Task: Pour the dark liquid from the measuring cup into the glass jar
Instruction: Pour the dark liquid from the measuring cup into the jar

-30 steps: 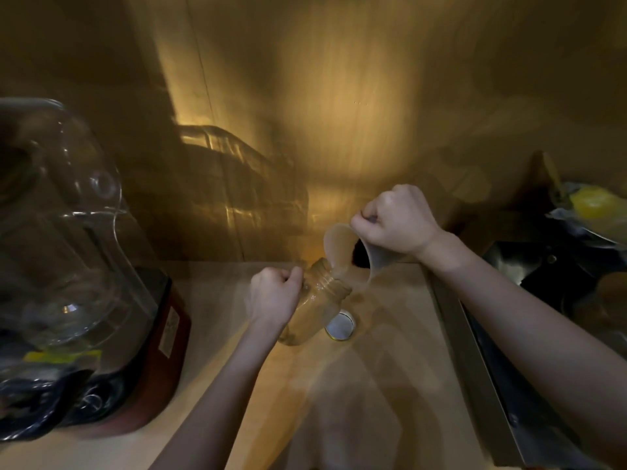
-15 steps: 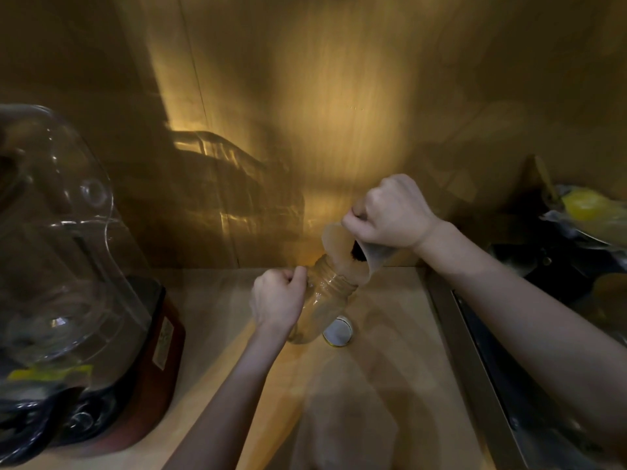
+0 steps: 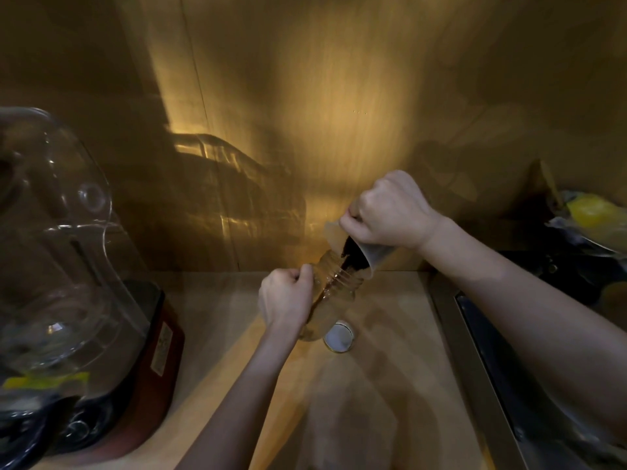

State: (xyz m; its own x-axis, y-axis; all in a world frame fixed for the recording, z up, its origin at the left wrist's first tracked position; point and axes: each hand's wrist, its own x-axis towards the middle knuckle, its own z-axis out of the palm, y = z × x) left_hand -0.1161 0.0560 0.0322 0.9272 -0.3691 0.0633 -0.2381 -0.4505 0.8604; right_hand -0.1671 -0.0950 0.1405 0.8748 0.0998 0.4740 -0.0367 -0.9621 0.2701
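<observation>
The right hand (image 3: 390,212) has its grip closed on a translucent plastic cup (image 3: 368,254), tipped so its rim meets the jar's mouth. Dark liquid (image 3: 351,256) streams into the clear, thread-necked jar (image 3: 334,293), tilted in the left hand's (image 3: 283,298) closed grip above the pale surface (image 3: 390,368). A round lid (image 3: 338,335) lies beside the jar's base.

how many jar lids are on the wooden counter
1. A round white-topped metal lid lies flat on the light wooden counter, just right of the clear glass jar's base. Others could be hidden behind the arms.
</observation>
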